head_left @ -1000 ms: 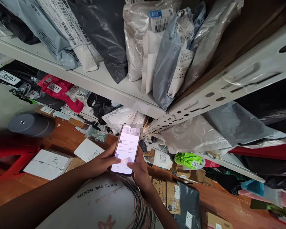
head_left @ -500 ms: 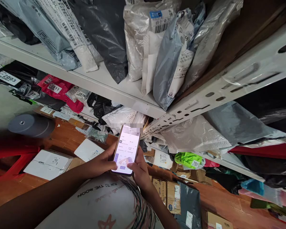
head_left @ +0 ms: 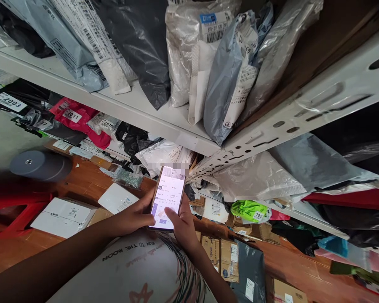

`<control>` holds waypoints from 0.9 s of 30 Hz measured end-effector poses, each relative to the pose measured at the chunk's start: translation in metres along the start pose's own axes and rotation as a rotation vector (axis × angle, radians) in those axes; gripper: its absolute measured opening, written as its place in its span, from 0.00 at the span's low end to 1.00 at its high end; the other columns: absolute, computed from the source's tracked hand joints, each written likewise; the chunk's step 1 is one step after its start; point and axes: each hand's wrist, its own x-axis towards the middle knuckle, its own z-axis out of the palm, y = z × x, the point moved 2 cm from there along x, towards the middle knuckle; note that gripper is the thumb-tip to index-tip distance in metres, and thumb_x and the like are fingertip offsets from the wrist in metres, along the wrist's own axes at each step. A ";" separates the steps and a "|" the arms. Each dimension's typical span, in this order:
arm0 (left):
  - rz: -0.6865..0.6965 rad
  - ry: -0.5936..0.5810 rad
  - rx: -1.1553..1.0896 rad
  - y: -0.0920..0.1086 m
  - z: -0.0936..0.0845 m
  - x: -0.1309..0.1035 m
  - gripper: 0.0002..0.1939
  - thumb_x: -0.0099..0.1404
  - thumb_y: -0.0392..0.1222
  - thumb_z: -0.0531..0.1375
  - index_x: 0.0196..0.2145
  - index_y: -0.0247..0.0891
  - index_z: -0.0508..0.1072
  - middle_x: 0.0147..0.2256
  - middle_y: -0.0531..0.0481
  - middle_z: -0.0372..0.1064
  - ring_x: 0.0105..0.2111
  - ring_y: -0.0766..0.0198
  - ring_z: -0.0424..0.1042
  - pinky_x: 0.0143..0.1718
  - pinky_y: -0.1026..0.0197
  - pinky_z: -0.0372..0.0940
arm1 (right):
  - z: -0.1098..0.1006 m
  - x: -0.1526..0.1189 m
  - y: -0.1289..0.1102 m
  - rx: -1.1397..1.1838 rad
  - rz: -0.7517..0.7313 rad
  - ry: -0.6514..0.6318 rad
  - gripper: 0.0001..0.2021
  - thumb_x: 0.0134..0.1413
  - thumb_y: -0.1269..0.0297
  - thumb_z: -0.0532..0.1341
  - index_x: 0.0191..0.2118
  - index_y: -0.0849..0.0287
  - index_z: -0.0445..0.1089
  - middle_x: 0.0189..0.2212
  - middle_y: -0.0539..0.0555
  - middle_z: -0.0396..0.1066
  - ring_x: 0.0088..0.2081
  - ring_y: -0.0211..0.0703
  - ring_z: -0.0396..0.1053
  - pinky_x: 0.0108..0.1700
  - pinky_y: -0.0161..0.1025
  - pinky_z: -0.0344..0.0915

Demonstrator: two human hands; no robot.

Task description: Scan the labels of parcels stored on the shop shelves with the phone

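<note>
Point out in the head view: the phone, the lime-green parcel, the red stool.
Smartphone (head_left: 169, 191): head view, on the upper half of its lit screen.
Lime-green parcel (head_left: 244, 211): head view, on its plastic wrapping, left of the number label.
Red stool (head_left: 23, 219): head view, on its slanting leg.

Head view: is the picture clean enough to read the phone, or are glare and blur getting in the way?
Head view: the phone screen glows bright, its small text too fine to read, and a blocky patch covers its top edge; head view: the red stool looks dim and soft; head view: wide-angle stretch enlarges the metal upright toward the right edge.
</note>
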 end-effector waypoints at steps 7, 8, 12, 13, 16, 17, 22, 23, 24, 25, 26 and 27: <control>-0.008 0.015 -0.056 -0.003 -0.001 -0.002 0.53 0.51 0.35 0.59 0.69 0.49 0.37 0.60 0.46 0.61 0.50 0.48 0.66 0.43 0.55 0.67 | -0.002 -0.001 -0.002 -0.002 0.005 -0.019 0.27 0.34 0.69 0.60 0.47 0.52 0.62 0.39 0.49 0.75 0.40 0.49 0.71 0.42 0.43 0.67; -0.021 0.018 -0.065 -0.004 -0.001 -0.002 0.53 0.50 0.35 0.59 0.69 0.49 0.36 0.60 0.46 0.62 0.49 0.48 0.67 0.39 0.57 0.68 | -0.002 -0.001 -0.003 0.003 0.008 -0.035 0.27 0.33 0.69 0.60 0.46 0.51 0.62 0.38 0.49 0.75 0.39 0.49 0.72 0.41 0.42 0.68; -0.052 0.069 -0.084 -0.003 0.000 -0.002 0.54 0.49 0.34 0.58 0.69 0.51 0.37 0.57 0.48 0.66 0.41 0.54 0.70 0.32 0.61 0.66 | -0.001 -0.003 -0.005 0.007 0.011 -0.048 0.27 0.32 0.70 0.61 0.46 0.51 0.63 0.37 0.48 0.76 0.37 0.47 0.72 0.38 0.39 0.67; -0.059 0.083 -0.097 -0.003 0.000 -0.002 0.53 0.49 0.35 0.57 0.69 0.51 0.38 0.56 0.48 0.66 0.39 0.55 0.70 0.32 0.61 0.66 | -0.001 -0.004 -0.005 0.012 0.014 -0.040 0.27 0.32 0.70 0.61 0.46 0.51 0.63 0.37 0.48 0.76 0.38 0.47 0.72 0.39 0.39 0.68; -0.068 0.129 -0.131 -0.006 -0.001 0.001 0.49 0.53 0.39 0.57 0.69 0.48 0.40 0.54 0.46 0.69 0.37 0.55 0.71 0.32 0.59 0.66 | -0.001 -0.005 -0.003 0.031 0.030 -0.021 0.28 0.32 0.70 0.61 0.47 0.51 0.63 0.39 0.48 0.76 0.39 0.47 0.72 0.43 0.40 0.68; -0.066 0.139 -0.136 -0.007 -0.001 0.002 0.47 0.55 0.41 0.57 0.69 0.47 0.41 0.53 0.44 0.69 0.38 0.53 0.71 0.32 0.58 0.66 | -0.001 -0.005 -0.002 0.037 0.036 -0.019 0.28 0.32 0.70 0.61 0.47 0.51 0.63 0.40 0.48 0.76 0.40 0.47 0.72 0.44 0.41 0.69; -0.036 0.155 -0.126 -0.010 -0.001 0.005 0.41 0.62 0.52 0.57 0.68 0.46 0.46 0.50 0.42 0.71 0.36 0.54 0.73 0.32 0.57 0.66 | -0.001 -0.004 -0.001 0.037 0.021 -0.005 0.27 0.34 0.70 0.62 0.47 0.52 0.64 0.42 0.48 0.77 0.41 0.45 0.73 0.44 0.40 0.69; -0.030 0.159 -0.127 -0.009 0.000 0.005 0.42 0.61 0.52 0.58 0.68 0.47 0.46 0.50 0.42 0.71 0.35 0.55 0.72 0.31 0.58 0.66 | -0.001 -0.003 -0.001 0.046 0.020 0.009 0.26 0.34 0.69 0.62 0.46 0.52 0.65 0.42 0.48 0.77 0.40 0.46 0.73 0.43 0.40 0.69; -0.033 0.157 -0.137 -0.008 0.001 0.005 0.43 0.60 0.51 0.59 0.68 0.48 0.45 0.51 0.42 0.70 0.34 0.57 0.72 0.30 0.59 0.66 | -0.001 -0.002 0.000 0.066 0.026 0.026 0.25 0.34 0.69 0.63 0.46 0.52 0.65 0.41 0.49 0.78 0.40 0.46 0.74 0.43 0.41 0.70; -0.044 0.144 -0.158 -0.006 0.003 0.005 0.44 0.59 0.51 0.59 0.68 0.49 0.43 0.52 0.42 0.69 0.33 0.57 0.72 0.28 0.59 0.67 | -0.001 -0.001 0.001 0.094 0.035 0.046 0.24 0.35 0.68 0.63 0.45 0.53 0.65 0.39 0.49 0.78 0.39 0.48 0.74 0.42 0.42 0.70; -0.062 0.125 -0.185 -0.005 0.004 0.005 0.46 0.57 0.51 0.59 0.68 0.50 0.42 0.53 0.41 0.68 0.32 0.57 0.72 0.26 0.60 0.67 | -0.001 0.000 0.002 0.122 0.045 0.066 0.23 0.35 0.67 0.63 0.45 0.53 0.66 0.37 0.49 0.79 0.39 0.49 0.75 0.42 0.43 0.70; -0.084 0.108 -0.209 -0.004 0.006 0.005 0.48 0.56 0.50 0.59 0.68 0.51 0.39 0.53 0.41 0.68 0.32 0.57 0.71 0.24 0.60 0.67 | -0.001 0.000 0.003 0.145 0.053 0.083 0.23 0.36 0.66 0.63 0.44 0.53 0.66 0.36 0.49 0.79 0.39 0.49 0.75 0.42 0.43 0.71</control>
